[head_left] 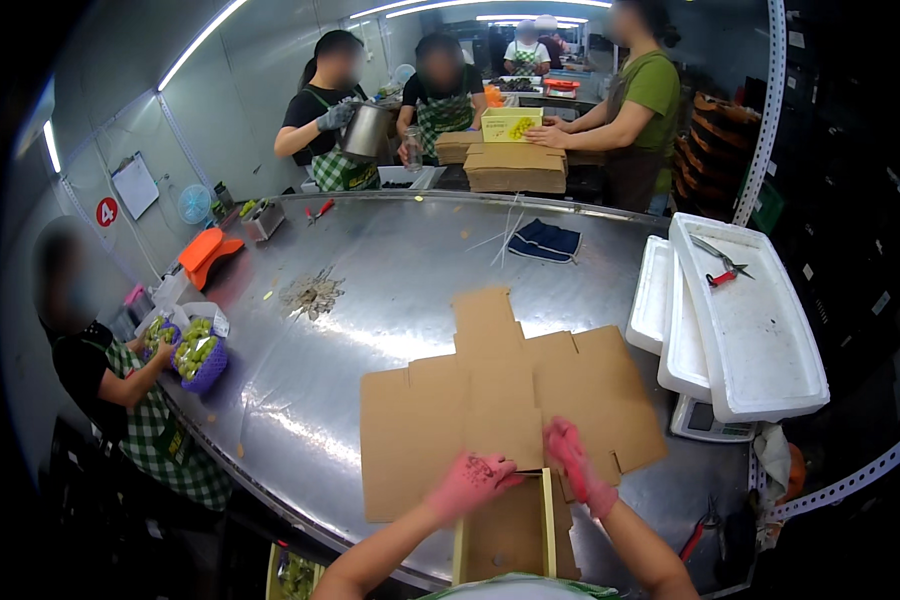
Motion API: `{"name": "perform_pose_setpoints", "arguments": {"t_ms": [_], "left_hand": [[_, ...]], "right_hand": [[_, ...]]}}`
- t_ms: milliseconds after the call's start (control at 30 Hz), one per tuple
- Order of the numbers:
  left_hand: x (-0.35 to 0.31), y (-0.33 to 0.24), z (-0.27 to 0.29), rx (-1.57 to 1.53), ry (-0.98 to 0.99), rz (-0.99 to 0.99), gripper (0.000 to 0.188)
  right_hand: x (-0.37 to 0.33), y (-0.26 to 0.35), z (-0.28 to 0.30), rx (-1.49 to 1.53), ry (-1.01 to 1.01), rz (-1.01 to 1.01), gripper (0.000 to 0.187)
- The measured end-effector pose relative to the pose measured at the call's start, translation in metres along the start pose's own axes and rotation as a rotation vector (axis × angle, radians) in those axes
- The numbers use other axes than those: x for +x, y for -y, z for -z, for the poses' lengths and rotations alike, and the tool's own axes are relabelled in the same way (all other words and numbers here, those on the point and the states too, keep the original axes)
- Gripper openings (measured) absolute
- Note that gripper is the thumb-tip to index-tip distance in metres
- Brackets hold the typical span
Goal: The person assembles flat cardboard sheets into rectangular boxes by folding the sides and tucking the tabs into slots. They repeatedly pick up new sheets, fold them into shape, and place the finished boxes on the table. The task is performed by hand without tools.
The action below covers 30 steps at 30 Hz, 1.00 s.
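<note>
Cardboard [500, 400] lies mostly flat on your bench [300, 420], likely light, stiff, best held by flap edges [370, 440]; your left hand [473, 482] and right hand [576, 464] are part-curled over it, can't tell if gripping.

Left grip [475, 482] and right grip [578, 468] (pink-gloved) are over brown cardboard [500, 408].

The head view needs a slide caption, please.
Pink-gloved left hand and right hand at a box, flat cardboard on the table beyond.
</note>
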<state>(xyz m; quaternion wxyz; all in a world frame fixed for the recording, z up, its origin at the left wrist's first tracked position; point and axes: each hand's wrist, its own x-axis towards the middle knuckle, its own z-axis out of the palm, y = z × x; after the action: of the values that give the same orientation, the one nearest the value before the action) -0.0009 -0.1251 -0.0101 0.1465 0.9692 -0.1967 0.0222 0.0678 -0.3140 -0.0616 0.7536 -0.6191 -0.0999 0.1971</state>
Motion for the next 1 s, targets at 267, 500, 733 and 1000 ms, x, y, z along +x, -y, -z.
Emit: {"name": "perform_pose_setpoints", "arguments": {"t_ms": [267, 500, 733, 1000], "left_hand": [[-0.005, 0.003, 0.008, -0.037, -0.089, 0.005, 0.02], [-0.014, 0.004, 0.005, -0.37, -0.253, 0.148, 0.015], [-0.04, 0.012, -0.041, -0.585, -0.707, 0.606, 0.022], [-0.01, 0.037, 0.021, -1.22, 0.424, 0.344, 0.061]], "right_hand": [[0.04, 0.038, -0.018, 0.342, 0.226, -0.319, 0.05], [0.014, 0.011, -0.009, 0.142, 0.189, -0.213, 0.028], [-0.007, 0.006, -0.01, 0.407, 0.209, -0.135, 0.013], [-0.008, 0.023, 0.007, 0.026, 0.46, -0.2, 0.027]]}}
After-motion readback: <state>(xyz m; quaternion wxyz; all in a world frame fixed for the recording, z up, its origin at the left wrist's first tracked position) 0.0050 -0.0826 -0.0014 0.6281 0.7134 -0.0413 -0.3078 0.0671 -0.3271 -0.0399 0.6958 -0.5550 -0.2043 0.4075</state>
